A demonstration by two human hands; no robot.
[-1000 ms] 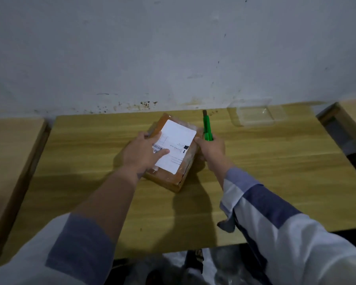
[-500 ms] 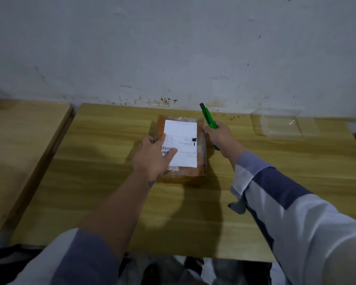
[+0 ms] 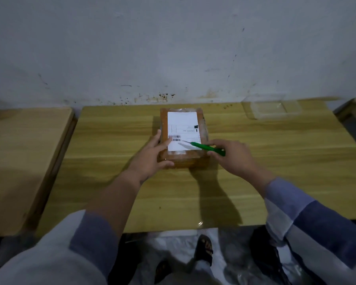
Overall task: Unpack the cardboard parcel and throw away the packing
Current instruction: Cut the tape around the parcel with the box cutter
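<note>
A brown cardboard parcel (image 3: 193,159) wrapped in clear tape lies flat on the wooden table (image 3: 111,192), with a white shipping label (image 3: 182,124) on top. My left hand (image 3: 152,159) grips its near left corner, thumb at the front edge and fingers on the top by the barcode. My right hand (image 3: 232,157) holds a green utility knife (image 3: 206,147) at the parcel's near right side. The blade lies across the lower part of the label, pointing left.
A clear plastic container (image 3: 273,108) stands at the back right of the table, near the wall. A second wooden surface (image 3: 19,157) adjoins on the left, and another edge shows at far right. Below the table are plastic sheeting and sandalled feet (image 3: 203,251).
The parcel now lies square to the table edge. My right hand came round from the far right corner to the near right side, and the knife swung from pointing upward to lying across the label.
</note>
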